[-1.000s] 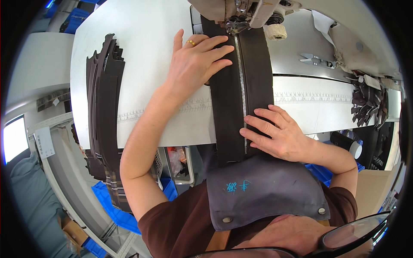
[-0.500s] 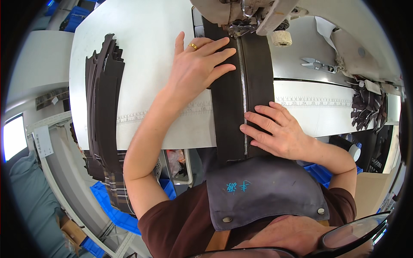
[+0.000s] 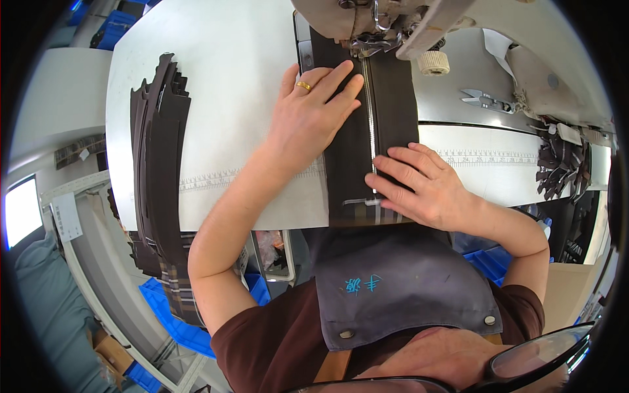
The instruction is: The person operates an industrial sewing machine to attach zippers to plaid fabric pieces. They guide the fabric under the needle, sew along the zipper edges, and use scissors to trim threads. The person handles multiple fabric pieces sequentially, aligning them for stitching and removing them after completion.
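Observation:
A dark brown fabric strip [image 3: 344,164] with a metal zipper [image 3: 371,131] runs beneath the presser foot [image 3: 360,51] of a sewing machine [image 3: 347,19]. My left hand [image 3: 312,109] rests on its upper left part, fingers apart and tips just left of the zipper close to the foot. Lower down, my right hand [image 3: 417,185] lies over the zipper's lower part and the fabric right of it, its fingers spread and bent slightly. The strip's near end reaches the table's front edge, where it is slightly blurred.
The white table [image 3: 236,78] has a printed scale. Long dark cut pieces [image 3: 157,157] hang over its left edge onto plaid fabric [image 3: 175,288]. Metal snips [image 3: 481,99] lie right of the machine, dark scraps [image 3: 560,164] farther right. Blue bins [image 3: 170,314] stand below.
The zipper strip has moved away from me toward the machine, its near end rising from lap level to the table edge. My right hand moved slightly up with it; my left hand shifted slightly right and downward.

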